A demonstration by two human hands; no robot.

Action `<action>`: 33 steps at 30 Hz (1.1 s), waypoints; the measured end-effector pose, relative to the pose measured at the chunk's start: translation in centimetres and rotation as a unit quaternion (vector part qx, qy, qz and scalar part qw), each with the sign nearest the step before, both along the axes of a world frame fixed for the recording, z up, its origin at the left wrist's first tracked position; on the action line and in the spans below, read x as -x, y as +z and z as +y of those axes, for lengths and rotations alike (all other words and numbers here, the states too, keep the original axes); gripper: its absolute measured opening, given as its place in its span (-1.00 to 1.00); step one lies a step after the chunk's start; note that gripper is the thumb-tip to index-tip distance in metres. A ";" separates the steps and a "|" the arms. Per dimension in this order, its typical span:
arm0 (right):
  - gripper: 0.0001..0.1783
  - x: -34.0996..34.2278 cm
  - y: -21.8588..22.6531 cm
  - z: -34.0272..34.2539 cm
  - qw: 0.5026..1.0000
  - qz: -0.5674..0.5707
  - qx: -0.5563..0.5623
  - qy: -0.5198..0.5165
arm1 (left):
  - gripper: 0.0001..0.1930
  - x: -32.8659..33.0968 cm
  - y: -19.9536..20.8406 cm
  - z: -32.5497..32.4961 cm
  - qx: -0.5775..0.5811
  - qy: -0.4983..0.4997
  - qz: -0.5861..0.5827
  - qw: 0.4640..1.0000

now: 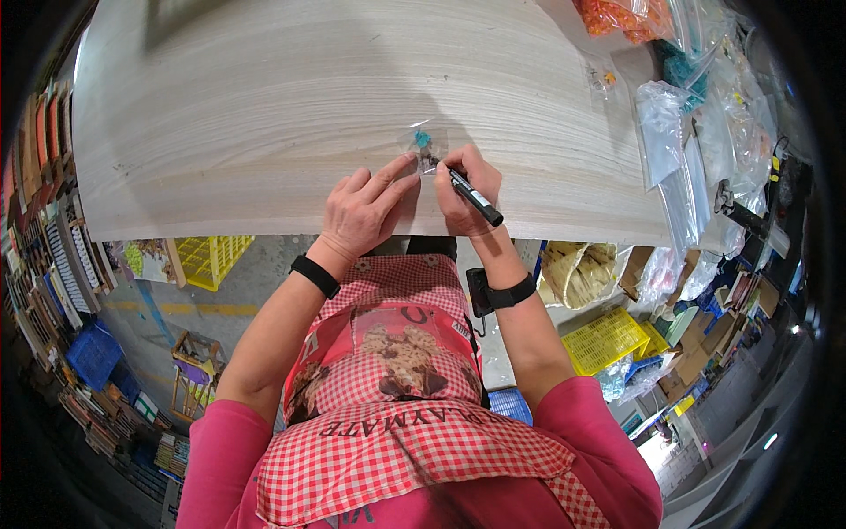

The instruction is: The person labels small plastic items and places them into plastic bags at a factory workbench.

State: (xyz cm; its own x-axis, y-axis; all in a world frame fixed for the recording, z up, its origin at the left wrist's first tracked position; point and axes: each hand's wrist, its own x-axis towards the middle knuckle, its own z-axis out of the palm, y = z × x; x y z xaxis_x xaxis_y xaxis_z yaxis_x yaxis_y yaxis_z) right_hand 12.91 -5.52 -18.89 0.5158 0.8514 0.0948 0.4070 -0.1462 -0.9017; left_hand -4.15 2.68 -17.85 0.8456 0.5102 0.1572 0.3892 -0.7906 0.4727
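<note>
A small clear plastic bag [439, 141] lies flat on the pale wood-grain table [352, 79], close to its near edge. Inside it show a teal piece [422, 138] and some small dark bits [429, 162], too small to name. My left hand [363, 208] rests on the table, its fingers stretched out and the fingertips at the bag's left side. A black marker pen [476, 199] is gripped in my right hand [467, 189] at the bag's lower right. Its thick end points toward me, while its other end is hidden by my fingers.
At the table's right side lie clear bags, one with orange pieces [627, 18] and one with teal pieces [683, 75]. A stack of clear plastic bags [663, 132] hangs over that edge. Yellow crates [606, 342] stand below on the right, another yellow crate [211, 262] on the left.
</note>
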 end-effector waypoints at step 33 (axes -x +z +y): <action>-0.80 3.5 18.2 -0.4 0.928 0.349 -0.024 0.125 | -0.63 7.8 13.2 2.9 0.602 0.023 -0.188 0.775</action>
State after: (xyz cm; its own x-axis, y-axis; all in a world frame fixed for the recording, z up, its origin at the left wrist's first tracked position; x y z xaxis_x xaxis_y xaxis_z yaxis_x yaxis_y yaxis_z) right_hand 9.37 -5.96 -0.67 0.2537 0.9560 -0.1474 -0.2635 -0.0783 -0.9615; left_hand -11.94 5.56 -4.64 0.8319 0.5072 -0.2253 0.0586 0.3234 0.9444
